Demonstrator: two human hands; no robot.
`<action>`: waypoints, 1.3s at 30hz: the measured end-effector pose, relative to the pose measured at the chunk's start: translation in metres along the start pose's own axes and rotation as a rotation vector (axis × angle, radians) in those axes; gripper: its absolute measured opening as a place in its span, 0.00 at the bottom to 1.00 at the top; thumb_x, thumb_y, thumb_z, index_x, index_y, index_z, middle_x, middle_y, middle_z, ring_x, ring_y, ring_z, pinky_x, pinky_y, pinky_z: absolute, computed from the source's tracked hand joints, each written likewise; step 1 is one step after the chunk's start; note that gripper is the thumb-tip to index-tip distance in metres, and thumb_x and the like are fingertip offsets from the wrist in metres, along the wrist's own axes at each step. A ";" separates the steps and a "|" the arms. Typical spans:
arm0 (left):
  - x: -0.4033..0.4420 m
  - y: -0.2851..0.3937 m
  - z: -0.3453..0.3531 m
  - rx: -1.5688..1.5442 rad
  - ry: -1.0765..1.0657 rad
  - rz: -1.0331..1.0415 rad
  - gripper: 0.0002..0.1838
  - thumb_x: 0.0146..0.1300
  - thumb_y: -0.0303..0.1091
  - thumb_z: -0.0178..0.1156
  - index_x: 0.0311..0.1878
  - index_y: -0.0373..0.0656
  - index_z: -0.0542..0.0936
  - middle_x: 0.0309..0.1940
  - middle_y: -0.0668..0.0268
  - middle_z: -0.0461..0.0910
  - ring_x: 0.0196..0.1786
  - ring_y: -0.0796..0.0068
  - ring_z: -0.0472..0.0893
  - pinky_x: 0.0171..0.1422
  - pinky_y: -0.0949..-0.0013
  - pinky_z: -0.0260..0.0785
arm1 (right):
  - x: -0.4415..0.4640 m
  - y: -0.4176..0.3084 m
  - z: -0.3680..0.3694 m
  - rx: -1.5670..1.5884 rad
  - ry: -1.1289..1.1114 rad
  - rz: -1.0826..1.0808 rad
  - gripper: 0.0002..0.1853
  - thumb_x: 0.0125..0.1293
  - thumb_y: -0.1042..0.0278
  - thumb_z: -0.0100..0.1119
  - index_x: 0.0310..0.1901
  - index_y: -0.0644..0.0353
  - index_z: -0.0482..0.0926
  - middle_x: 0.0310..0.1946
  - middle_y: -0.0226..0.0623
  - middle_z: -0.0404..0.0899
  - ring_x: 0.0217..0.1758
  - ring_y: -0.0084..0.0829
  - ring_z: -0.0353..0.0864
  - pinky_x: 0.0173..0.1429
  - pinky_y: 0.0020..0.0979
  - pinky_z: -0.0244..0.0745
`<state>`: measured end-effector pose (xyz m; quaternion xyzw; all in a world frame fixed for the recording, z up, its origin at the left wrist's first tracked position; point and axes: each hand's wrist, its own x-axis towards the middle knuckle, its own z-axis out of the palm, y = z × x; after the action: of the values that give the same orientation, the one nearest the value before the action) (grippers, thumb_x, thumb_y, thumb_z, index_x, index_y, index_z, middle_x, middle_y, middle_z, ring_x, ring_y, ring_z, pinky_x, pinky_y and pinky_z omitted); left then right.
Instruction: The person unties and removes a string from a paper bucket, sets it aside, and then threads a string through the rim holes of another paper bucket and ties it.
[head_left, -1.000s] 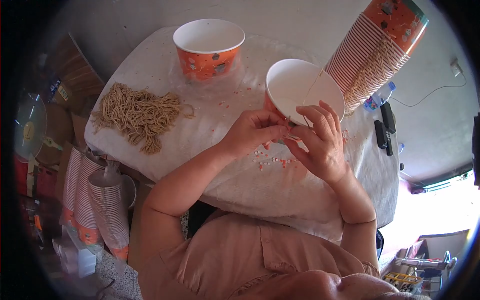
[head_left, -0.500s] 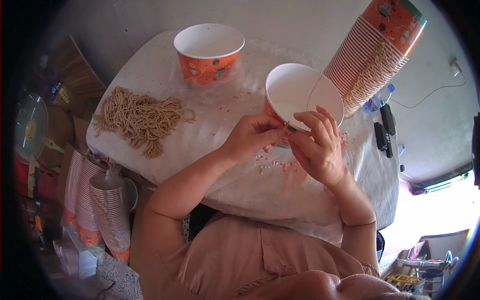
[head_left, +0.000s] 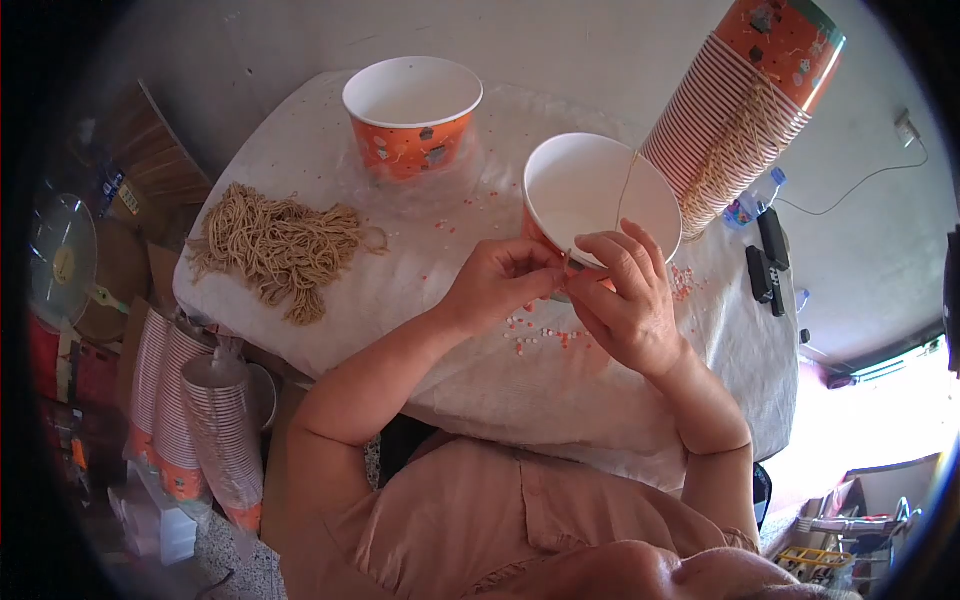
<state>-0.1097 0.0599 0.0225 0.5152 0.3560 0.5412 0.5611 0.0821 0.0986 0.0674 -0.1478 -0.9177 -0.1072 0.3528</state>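
An orange paper bucket [head_left: 601,190] with a white inside stands tilted toward me on the table. A thin tan string [head_left: 626,188] runs from its far rim, across the mouth, toward my fingers. At the near rim, my left hand [head_left: 503,285] pinches with thumb and index finger. My right hand [head_left: 630,302] pinches at the same spot from the other side, its outer fingers raised over the rim. A short piece of string seems to show between the fingertips, though the fingers hide most of it. Small white and orange paper bits [head_left: 550,336] lie below the hands.
A pile of tan strings [head_left: 280,250] lies at the left. Another orange bucket [head_left: 412,118] stands behind it on clear plastic. A tall stack of nested buckets [head_left: 728,130] with string handles leans at the right, near black boxes [head_left: 766,262]. Wrapped bucket stacks [head_left: 222,430] stand on the floor.
The view has shifted slightly. Both hands stay together at the bucket's near rim, with the fingertips drawn a little closer; the string still crosses the mouth.
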 end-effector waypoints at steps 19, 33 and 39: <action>-0.005 0.003 0.011 0.010 0.141 0.100 0.05 0.65 0.26 0.60 0.41 0.35 0.80 0.32 0.68 0.82 0.30 0.89 0.75 0.31 0.81 0.66 | -0.001 -0.002 0.002 -0.035 -0.014 -0.028 0.08 0.49 0.68 0.65 0.33 0.54 0.83 0.50 0.35 0.76 0.55 0.35 0.75 0.64 0.50 0.67; -0.005 0.000 0.016 0.024 0.192 0.179 0.04 0.65 0.24 0.61 0.41 0.34 0.81 0.31 0.68 0.83 0.34 0.87 0.79 0.35 0.80 0.72 | -0.001 -0.002 0.003 -0.073 -0.058 -0.005 0.07 0.51 0.67 0.65 0.33 0.54 0.83 0.51 0.34 0.75 0.57 0.34 0.74 0.66 0.51 0.65; -0.007 0.000 0.013 0.235 0.179 0.155 0.04 0.65 0.23 0.61 0.41 0.33 0.81 0.33 0.65 0.84 0.36 0.85 0.80 0.38 0.80 0.73 | -0.003 -0.003 0.004 -0.089 -0.063 -0.008 0.07 0.50 0.66 0.64 0.33 0.53 0.83 0.51 0.33 0.75 0.57 0.34 0.74 0.67 0.52 0.62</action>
<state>-0.0981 0.0507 0.0242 0.5529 0.4248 0.5812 0.4196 0.0801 0.0962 0.0622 -0.1629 -0.9232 -0.1449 0.3165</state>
